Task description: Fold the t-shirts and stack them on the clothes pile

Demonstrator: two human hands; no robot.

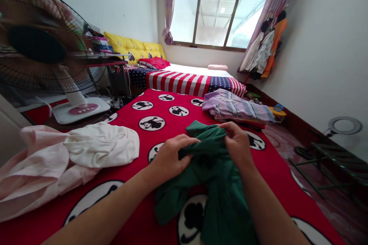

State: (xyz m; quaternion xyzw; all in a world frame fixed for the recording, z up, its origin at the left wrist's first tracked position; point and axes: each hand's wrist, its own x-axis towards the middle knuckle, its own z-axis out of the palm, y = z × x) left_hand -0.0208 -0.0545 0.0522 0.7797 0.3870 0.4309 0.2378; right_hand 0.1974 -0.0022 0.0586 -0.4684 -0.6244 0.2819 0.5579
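A dark green cloth garment (214, 187) lies bunched on a red bedspread (129, 203) printed with black-and-white cartoon circles. My left hand (171, 157) grips a fold of it near the middle. Just to the right, my right hand (237, 143) pinches its upper edge, and the two hands are close but apart. The lower part of the garment hangs loose over the bedspread. To the left lies a heap of pale pink and white cloth (70, 157). Beyond my right hand sits a stack of folded striped clothes (238, 109).
A large electric fan (37, 46) stands at the left on a white base. Behind the red bedspread is a second bed with a stars-and-stripes cover (184, 83). Clothes hang on the right wall (264, 49) near the window (221, 11). A dark folding rack (336, 160) stands on the floor at right.
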